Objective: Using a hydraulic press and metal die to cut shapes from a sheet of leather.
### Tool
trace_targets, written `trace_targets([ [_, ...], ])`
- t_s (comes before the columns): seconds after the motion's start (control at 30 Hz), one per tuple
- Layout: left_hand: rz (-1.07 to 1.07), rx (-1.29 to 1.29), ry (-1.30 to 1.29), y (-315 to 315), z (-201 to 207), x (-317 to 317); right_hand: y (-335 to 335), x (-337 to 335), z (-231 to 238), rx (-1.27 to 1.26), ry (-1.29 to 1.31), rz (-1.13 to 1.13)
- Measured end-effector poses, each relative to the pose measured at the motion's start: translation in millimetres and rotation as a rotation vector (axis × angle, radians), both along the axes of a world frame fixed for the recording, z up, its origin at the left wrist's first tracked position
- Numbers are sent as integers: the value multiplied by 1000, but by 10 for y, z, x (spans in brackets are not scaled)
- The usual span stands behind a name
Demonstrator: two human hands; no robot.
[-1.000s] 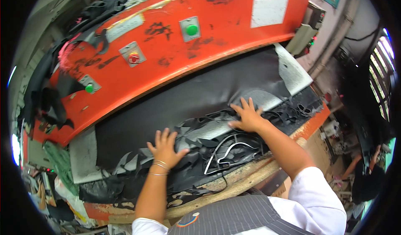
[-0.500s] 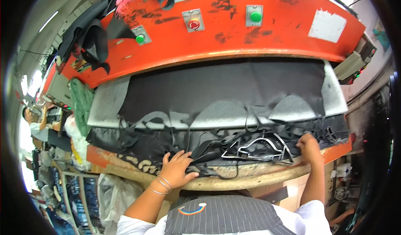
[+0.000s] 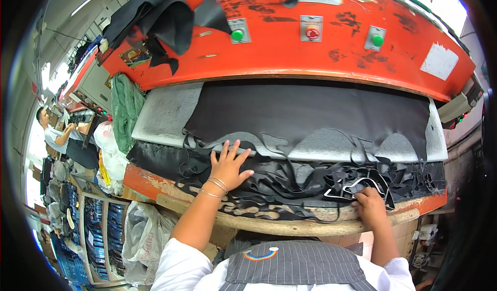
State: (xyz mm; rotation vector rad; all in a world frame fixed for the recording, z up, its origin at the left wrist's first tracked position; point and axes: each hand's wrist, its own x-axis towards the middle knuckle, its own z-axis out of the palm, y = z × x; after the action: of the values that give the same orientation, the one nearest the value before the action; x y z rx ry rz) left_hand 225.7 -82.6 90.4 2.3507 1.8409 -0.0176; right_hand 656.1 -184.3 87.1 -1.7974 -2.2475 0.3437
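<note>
A large black leather sheet [image 3: 310, 110] lies on the pale cutting board [image 3: 160, 120], its near edge cut into curved openings. My left hand [image 3: 230, 169] is open, fingers spread over the sheet's ragged left near edge and the black offcuts [image 3: 290, 179] there. A silvery metal outline, apparently a cutting die [image 3: 385, 187], rests on the offcuts at the right. At its near side my right hand [image 3: 370, 207] is closed, with curled fingers that seem to grip the die's frame. The fingertips are partly hidden.
Beyond the board a red press beam [image 3: 279, 55] spans the width, carrying green buttons [image 3: 237, 35] and a red one [image 3: 312, 33]. A worn wooden rail [image 3: 290, 226] edges the near side. Plastic bags [image 3: 142, 234] and a rack [image 3: 96, 239] stand left; another person [image 3: 59, 135] is farther off.
My view has swung left. My left hand has reached from the near-edge scraps to the sheet's edge. My right hand has moved from the die's right side to its near side.
</note>
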Motion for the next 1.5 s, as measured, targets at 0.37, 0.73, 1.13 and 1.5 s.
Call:
trace_targets([
  [0.37,-452,-926,-468,-380,180,-2126,-304,-442,1450,-232,-210,-187],
  [0.73,-691,5,-561,1683,-440,-1279,885,-2677,958,-220,-245,639],
  [1.13,-310,175,-217,1756,-665,-2501,548,-3872,269,-542,-225,-670],
  [1.5,-361,174,-230,1088,-701,-2809,219,-3151,946,-372,116,-372],
])
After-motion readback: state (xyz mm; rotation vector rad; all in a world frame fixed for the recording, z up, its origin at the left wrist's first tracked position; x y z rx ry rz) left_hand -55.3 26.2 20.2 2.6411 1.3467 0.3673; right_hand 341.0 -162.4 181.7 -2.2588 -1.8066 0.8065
